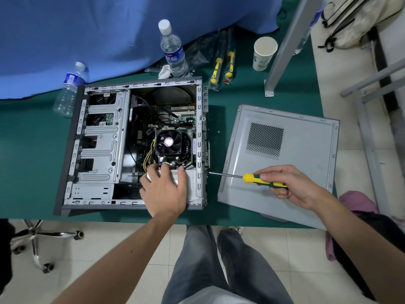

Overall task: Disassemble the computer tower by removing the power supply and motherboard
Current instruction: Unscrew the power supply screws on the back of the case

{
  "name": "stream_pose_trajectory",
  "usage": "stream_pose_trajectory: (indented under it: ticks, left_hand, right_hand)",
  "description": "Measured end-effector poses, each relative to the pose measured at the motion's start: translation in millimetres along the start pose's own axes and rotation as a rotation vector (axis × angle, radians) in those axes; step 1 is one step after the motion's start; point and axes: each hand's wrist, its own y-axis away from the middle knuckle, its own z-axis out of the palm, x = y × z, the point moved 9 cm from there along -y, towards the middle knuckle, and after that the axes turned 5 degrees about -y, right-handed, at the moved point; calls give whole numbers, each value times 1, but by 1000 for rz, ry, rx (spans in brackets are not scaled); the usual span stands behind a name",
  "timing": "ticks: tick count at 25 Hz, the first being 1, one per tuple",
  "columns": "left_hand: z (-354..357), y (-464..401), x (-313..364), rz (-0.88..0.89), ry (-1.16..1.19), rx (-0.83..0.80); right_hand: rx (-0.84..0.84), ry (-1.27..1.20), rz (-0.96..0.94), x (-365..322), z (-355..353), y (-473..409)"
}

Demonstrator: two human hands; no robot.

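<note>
Around the grip: I see the detached grey steel side panel lying under my right hand, with a white paper cup and two clear plastic water bottles far beyond it.
In the way: yellow and black cables and the black CPU fan sit just past my left fingertips.
Left hand: fingers spread flat, pressing the silver power supply box in the near right corner of the open grey computer tower.
Right hand: curled round the yellow-and-green-handled screwdriver, tip at the tower's rear edge.
</note>
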Motion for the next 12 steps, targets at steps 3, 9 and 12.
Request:
stream_pose_trajectory:
  ticks: [3,9,12]
  left_hand:
    - [1,0,0,0,-6,-6]
    - [-1,1,1,-2,-3,-7]
    - [0,1,1,-2,-11,-14]
  right_hand:
    - [-12,52,1,-8,0,0]
    - [-55,204,-73,-42,2,-4]
    - [90,-142,-23,-40,-6,-10]
